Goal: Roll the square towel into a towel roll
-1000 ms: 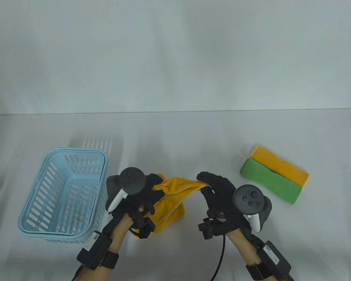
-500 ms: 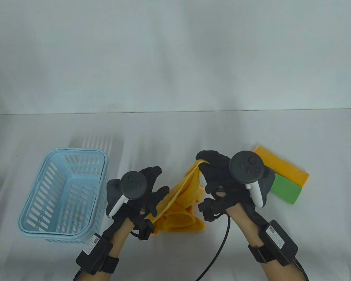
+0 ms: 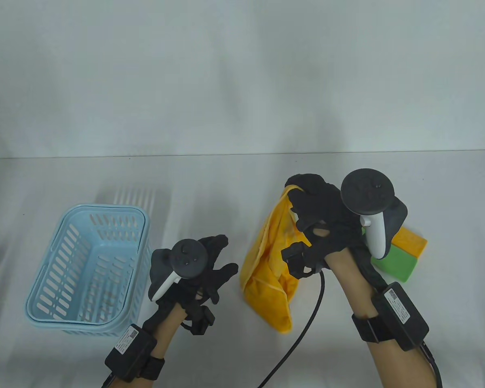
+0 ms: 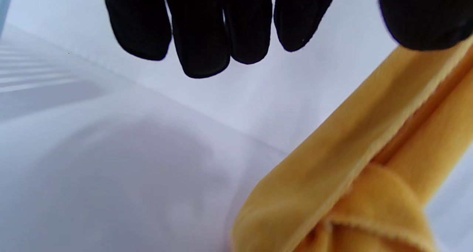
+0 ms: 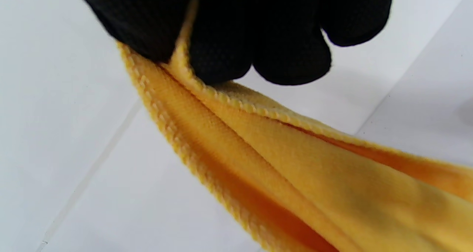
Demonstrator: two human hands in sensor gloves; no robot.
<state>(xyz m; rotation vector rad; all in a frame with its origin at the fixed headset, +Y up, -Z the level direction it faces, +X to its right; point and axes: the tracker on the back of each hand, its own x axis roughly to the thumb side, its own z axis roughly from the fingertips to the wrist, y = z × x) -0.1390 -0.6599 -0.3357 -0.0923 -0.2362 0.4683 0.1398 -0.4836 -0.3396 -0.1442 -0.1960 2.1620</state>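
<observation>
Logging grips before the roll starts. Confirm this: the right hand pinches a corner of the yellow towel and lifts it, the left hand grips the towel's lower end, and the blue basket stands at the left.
One part is wrong. The left hand grips nothing: the table view shows its fingers spread beside the yellow towel. The right hand does pinch a lifted corner, and the blue basket stands at the left.

gloves (image 3: 323, 210): black, both hands
trackers (image 3: 367, 190): dark round tops, white handles
wrist boxes (image 3: 402, 309): black, white labels
cable (image 3: 303, 327): black
</observation>
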